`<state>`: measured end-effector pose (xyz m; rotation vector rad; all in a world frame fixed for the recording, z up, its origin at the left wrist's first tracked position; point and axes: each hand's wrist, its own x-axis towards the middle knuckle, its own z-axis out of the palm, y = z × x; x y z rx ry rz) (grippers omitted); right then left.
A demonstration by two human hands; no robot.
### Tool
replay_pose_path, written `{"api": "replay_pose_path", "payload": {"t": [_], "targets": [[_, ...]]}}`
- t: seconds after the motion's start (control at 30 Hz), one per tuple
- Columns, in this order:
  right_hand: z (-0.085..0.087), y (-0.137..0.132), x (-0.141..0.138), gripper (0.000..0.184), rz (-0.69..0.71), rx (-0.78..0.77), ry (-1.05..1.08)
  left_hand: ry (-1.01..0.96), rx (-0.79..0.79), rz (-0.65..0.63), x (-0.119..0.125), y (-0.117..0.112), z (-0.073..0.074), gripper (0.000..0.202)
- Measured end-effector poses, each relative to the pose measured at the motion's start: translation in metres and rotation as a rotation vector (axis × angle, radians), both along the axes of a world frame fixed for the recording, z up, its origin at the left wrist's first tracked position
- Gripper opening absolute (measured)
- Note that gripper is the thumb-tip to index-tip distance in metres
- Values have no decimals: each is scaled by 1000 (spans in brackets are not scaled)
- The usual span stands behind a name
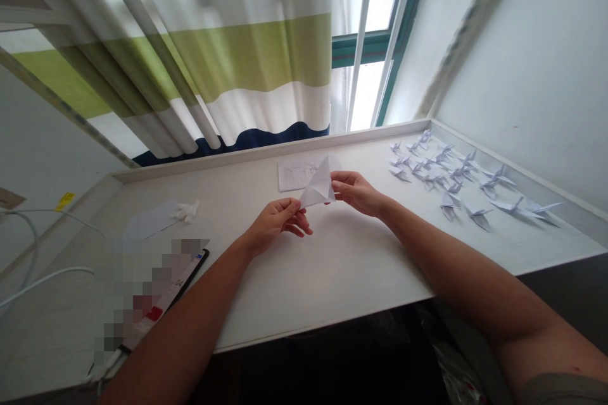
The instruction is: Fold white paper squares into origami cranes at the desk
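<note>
A folded sheet of white paper (pixel 319 186), roughly triangular with a point upward, is held above the table in front of me. My left hand (pixel 284 218) pinches its lower left corner between thumb and index finger, the other fingers loosely curled. At the paper's right edge, my right hand (pixel 354 191) grips it with thumb and fingers. Part of that edge is hidden by the fingers. Behind the folded paper lies a flat printed sheet or booklet (pixel 291 176) on the table, partly covered from view.
Many folded paper cranes (pixel 446 171) stand on the right of the white table (pixel 304 285). On the left are crumpled white tissue (pixel 186 211), a paper sheet (pixel 149 220), a partly pixelated tablet-like device (pixel 190 275) and white cables (pixel 57 275). A raised rim (pixel 266 150) borders the table's back.
</note>
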<state>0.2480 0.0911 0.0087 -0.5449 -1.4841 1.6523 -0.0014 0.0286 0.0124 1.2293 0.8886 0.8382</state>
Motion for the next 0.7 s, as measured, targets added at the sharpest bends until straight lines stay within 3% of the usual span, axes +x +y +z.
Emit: {"api": "replay_pose_path", "payload": {"t": [0.23, 0.33, 0.4, 0.47, 0.57, 0.7], "targets": [[-1, -3, -8, 28, -124, 1, -101, 135, -44, -119, 4, -3, -5, 51], [1, -9, -15, 29, -310, 40, -199, 309, 166, 84, 9, -6, -9, 52], [2, -15, -22, 34, -454, 94, -271, 416, 407, 243, 13, -8, -10, 73], [2, -23, -29, 34, -498, 122, -321, 461, 542, 275, 16, -11, -10, 89], [1, -33, -36, 24, -396, 130, -361, 410, 505, 285, 21, -13, -10, 70], [1, -30, -33, 17, -318, 132, -318, 133, 301, 316, 24, -7, -13, 51]]}}
